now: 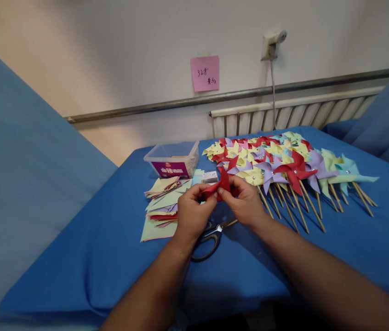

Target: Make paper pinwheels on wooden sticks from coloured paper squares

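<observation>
Between both hands is a piece of red paper (225,180) folded into pointed blades like a pinwheel. My left hand (194,207) pinches its left side, thumb near the middle. On the other side my right hand (244,200) grips it with thumb and fingers. Below the hands lies a pair of scissors (211,239) with dark handles, partly covered by my left hand. Stacks of coloured paper (162,209) lie left of my left hand. Just behind the red paper sits a small box (210,176). Many paper pinwheels (294,171) on sticks spread out to the right.
A clear plastic tub (174,158) with a purple label stands at the back left of the blue-covered table (111,239). Behind are a radiator (298,112), a wall pipe (153,107) and a socket with a cord (270,46). Blue curtains (25,161) hang at both sides.
</observation>
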`<action>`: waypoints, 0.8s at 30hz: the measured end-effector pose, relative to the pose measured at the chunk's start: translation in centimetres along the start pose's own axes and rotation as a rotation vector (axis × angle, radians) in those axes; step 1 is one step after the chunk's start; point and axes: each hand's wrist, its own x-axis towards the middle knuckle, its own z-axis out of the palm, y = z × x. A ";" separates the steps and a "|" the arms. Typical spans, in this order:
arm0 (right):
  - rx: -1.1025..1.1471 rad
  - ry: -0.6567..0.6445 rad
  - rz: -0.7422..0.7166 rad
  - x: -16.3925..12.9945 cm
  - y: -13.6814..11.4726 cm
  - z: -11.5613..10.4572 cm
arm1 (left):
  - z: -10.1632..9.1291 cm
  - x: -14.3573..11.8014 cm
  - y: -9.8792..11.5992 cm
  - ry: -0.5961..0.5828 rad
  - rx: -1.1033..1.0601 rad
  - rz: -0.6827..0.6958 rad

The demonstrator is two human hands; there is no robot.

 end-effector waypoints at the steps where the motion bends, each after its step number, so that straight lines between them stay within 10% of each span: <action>1: -0.008 0.008 -0.004 0.0 0.1 0.0 | 0.0 0.1 -0.1 -0.003 -0.017 -0.009; 24: 0.108 0.182 0.035 0.4 1.4 0.8 | 0.1 0.4 -0.5 0.125 -0.110 -0.008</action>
